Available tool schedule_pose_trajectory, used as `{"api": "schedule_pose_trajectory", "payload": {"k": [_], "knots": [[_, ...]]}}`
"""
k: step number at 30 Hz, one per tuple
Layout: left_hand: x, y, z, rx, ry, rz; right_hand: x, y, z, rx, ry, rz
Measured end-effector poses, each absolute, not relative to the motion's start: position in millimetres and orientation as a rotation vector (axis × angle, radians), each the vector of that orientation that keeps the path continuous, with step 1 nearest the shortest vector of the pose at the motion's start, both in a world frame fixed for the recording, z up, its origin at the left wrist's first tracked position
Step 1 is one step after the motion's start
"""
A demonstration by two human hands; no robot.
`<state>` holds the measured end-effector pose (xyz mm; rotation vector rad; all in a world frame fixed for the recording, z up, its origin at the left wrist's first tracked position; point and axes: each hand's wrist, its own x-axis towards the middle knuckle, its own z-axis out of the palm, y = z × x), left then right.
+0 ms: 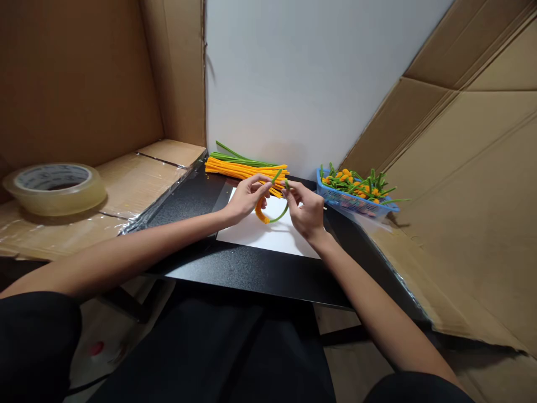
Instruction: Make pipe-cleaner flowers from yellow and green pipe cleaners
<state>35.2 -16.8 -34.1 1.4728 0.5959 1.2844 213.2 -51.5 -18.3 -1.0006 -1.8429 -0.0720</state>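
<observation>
Between my hands, a green pipe cleaner curves in a loop, with an orange fuzzy section on its left side. My left hand is closed, its thumb and fingertips pinching the upper left part of the loop, where a green end sticks up. On the other side my right hand pinches the green stem near its tip. Both hands hover over a white sheet on the black table. Just behind them lies a bundle of orange pipe cleaners, with green pipe cleaners behind it.
A blue mesh basket at the right holds several orange and green pipe cleaner pieces. At the left, a big roll of clear tape rests on a taped cardboard ledge. Cardboard walls flank the table, and a white panel stands behind.
</observation>
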Motion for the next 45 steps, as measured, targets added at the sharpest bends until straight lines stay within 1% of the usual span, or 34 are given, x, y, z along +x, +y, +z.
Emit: {"api": "schedule_pose_trajectory", "payload": {"k": [3, 6, 12, 19, 25, 29, 35, 37, 40, 43, 45], "knots": [[35.9, -17.6, -36.3, 1.595, 0.611, 1.249, 211.7, -56.1, -13.0, -0.908, -1.943, -0.426], [34.6, -14.7, -36.3, 1.598, 0.619, 1.250, 213.6, -54.8, -9.5, -0.904, -2.050, -0.523], [28.9, -6.1, -31.5, 1.594, 0.654, 1.120, 227.4, -39.4, -17.4, -1.028, -2.163, -0.444], [25.4, -0.4, -36.4, 1.530, 0.726, 1.133, 230.6, -34.6, -21.1, -1.118, -1.977, -0.151], [25.6, -7.6, -31.9, 1.503, 0.672, 1.154, 226.6, -37.7, -20.9, -1.162, -1.954, -0.058], [25.4, -7.0, -32.5, 1.483, 0.695, 1.159, 225.7, -37.4, -22.9, -1.167, -1.992, -0.086], [24.5, -2.5, -37.9, 1.567, 0.814, 1.205, 220.0, -43.2, -20.5, -1.061, -1.894, -0.521], [24.2, -1.7, -39.0, 1.610, 0.845, 1.231, 217.3, -46.4, -19.6, -1.058, -1.937, -0.571], [23.2, -1.3, -39.8, 1.665, 0.850, 1.232, 214.1, -49.4, -21.0, -1.070, -2.026, -0.470], [21.5, -1.3, -39.3, 1.707, 0.827, 1.224, 213.6, -50.5, -23.1, -1.115, -1.961, -0.297], [20.2, -1.3, -38.5, 1.739, 0.808, 1.223, 214.9, -50.5, -23.1, -1.135, -1.943, -0.255]]}}
